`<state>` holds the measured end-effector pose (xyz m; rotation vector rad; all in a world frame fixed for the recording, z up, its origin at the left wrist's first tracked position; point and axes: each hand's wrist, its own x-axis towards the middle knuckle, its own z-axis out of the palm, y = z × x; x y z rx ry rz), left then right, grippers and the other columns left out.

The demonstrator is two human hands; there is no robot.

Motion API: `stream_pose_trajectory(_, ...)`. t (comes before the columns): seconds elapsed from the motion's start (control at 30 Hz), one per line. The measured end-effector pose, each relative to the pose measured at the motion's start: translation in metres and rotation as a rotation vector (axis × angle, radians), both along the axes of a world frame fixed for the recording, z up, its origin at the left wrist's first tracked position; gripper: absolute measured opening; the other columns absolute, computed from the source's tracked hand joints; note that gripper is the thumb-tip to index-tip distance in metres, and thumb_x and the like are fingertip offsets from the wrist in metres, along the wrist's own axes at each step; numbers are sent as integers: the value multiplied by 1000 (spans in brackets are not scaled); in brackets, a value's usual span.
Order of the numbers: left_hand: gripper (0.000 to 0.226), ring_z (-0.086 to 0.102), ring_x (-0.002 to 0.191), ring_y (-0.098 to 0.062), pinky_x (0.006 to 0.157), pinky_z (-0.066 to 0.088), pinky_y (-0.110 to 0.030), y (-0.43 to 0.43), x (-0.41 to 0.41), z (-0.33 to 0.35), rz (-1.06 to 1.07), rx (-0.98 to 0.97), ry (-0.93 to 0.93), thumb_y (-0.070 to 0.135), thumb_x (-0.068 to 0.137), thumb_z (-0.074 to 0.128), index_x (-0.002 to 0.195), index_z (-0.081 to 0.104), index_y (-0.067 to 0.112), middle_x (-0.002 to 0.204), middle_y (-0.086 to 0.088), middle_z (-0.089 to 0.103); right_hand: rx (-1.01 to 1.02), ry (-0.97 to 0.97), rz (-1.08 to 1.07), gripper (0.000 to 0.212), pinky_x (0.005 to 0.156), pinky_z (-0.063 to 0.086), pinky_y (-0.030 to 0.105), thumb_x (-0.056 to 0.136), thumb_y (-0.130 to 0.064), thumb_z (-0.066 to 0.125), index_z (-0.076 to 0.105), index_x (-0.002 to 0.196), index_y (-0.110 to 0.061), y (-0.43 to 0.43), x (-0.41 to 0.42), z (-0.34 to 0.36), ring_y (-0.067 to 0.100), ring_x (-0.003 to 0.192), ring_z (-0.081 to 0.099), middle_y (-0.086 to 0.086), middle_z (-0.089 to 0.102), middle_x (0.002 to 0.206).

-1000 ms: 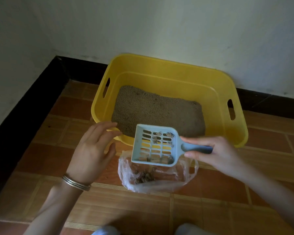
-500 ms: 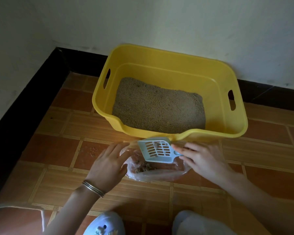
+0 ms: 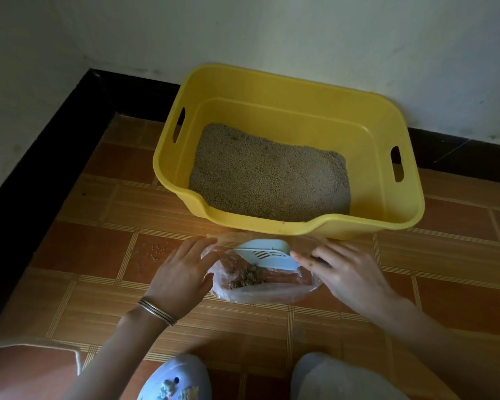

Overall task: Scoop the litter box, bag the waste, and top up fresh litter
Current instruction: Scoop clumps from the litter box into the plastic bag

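Scoop (image 3: 267,255): gripped at handle in right hand (image 3: 341,269), fingers curled, tipped into bag (image 3: 266,293) between both hands' fingertips. Left hand (image 3: 182,272): fingers straight, touched bag rim. Looked thin, floppy, light; best pinched at rim.

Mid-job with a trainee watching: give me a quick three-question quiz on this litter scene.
1. True or false: the pale blue slotted plastic scoop is tipped over the clear plastic bag.
2. Where does the right hand grip the scoop: A handle, B slotted pan, C front lip?
3. Fill in: the brown waste clumps lie inside the ____.
Key: 1 true; 2 A; 3 bag.
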<state>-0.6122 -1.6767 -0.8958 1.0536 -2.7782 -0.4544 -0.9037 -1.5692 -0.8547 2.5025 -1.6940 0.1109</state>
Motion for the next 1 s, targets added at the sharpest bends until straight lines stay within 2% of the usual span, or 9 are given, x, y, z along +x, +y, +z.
stream_pose_trajectory(0.17,53,59,106,-28,71,58,-42,0,-1,3,-10,-16,9,12,55,86,104,67,18,117,-7,62,-17,-56,-19,66,54,53,29,60,1,82,63,118,-23,4,-2,8,17,66,61,-1,65,79)
stream_pose_trajectory(0.3,56,54,109,-25,72,57,-40,-2,-1,8,-12,-10,58,10,58,84,109,63,20,119,-6,61,-44,-161,-71,36,48,45,19,84,-20,59,62,120,-24,6,-1,43,10,61,56,-6,63,78)
stream_pose_trajectory(0.37,50,55,107,-24,71,57,-39,-4,-2,15,-35,-23,91,8,63,80,109,64,19,118,-5,61,-31,-265,-132,35,48,42,15,87,-28,55,62,120,-24,9,-6,61,5,58,53,-9,64,79)
stream_pose_trajectory(0.47,30,57,109,-24,76,55,-37,-5,-8,37,-110,-107,166,13,78,57,105,67,17,118,-5,61,-36,-471,-247,38,48,47,22,86,-33,55,58,123,-22,13,-17,82,4,60,55,-10,64,84)
stream_pose_trajectory(0.6,33,53,119,-25,86,49,-37,-15,-26,64,-161,-179,245,18,83,46,109,66,15,122,-5,60,-123,-592,-421,41,49,44,19,83,-34,59,59,122,-21,9,-31,97,6,63,54,-7,64,85)
stream_pose_trajectory(0.73,36,53,119,-26,83,51,-42,-34,-47,65,-161,-231,230,19,83,44,113,65,16,120,-5,61,-111,-540,-633,34,60,45,18,80,-21,71,67,113,-14,-10,-47,92,8,73,59,-5,63,89)
stream_pose_trajectory(0.83,39,53,115,-27,82,52,-41,-44,-60,60,-175,-261,191,20,81,43,113,64,16,115,-6,63,34,-487,-795,29,57,44,18,82,-32,66,68,110,-24,-34,-59,86,1,70,56,-10,67,92)
stream_pose_trajectory(0.93,40,53,113,-26,83,51,-39,-51,-65,52,-191,-270,156,21,79,42,113,63,17,112,-5,64,212,-304,-884,29,48,40,20,88,-41,57,63,115,-33,-54,-66,77,1,55,50,-14,66,82)
stream_pose_trajectory(1.0,39,54,113,-26,87,47,-37,-54,-63,48,-179,-264,151,21,80,42,113,63,18,111,-3,64,299,-131,-909,31,46,39,19,90,-44,53,60,119,-34,-65,-67,73,4,55,49,-12,63,79)
